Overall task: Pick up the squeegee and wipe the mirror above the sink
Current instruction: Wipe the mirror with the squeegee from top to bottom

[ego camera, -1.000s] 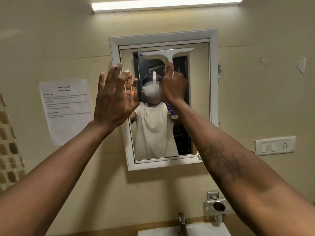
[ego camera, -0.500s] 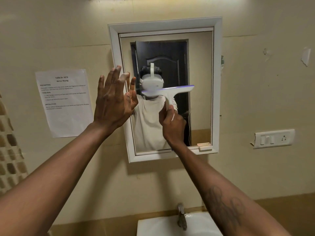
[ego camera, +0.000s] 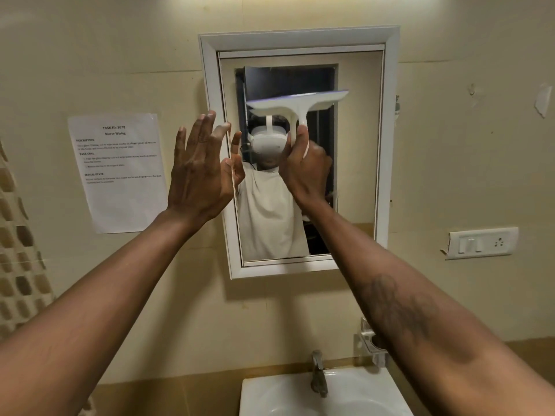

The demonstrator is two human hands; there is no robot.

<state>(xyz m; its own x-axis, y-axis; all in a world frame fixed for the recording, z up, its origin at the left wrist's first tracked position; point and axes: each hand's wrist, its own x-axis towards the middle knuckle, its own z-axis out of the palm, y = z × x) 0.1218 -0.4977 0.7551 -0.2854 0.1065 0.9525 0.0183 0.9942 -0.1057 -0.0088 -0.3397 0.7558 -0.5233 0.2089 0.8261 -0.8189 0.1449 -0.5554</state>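
Observation:
A white-framed mirror (ego camera: 359,145) hangs on the beige wall above the white sink (ego camera: 270,394). My right hand (ego camera: 306,169) grips the handle of a white T-shaped squeegee (ego camera: 295,103). Its blade lies almost level across the upper middle of the glass, tilted slightly up to the right. My left hand (ego camera: 201,172) is flat and open against the mirror's left frame edge, fingers spread upward. The glass reflects a person in a white shirt with a headset, and a dark door behind.
A printed task sheet (ego camera: 117,172) is taped to the wall left of the mirror. A switch and socket plate (ego camera: 482,243) sits to the right. Below are a metal tap (ego camera: 318,373) and a chrome holder (ego camera: 371,343). Brown tiles (ego camera: 18,259) edge the far left.
The squeegee went from the top of the glass down to mid-mirror, then back up to the upper middle. My left hand stayed on the frame's left edge. The camera view shifted.

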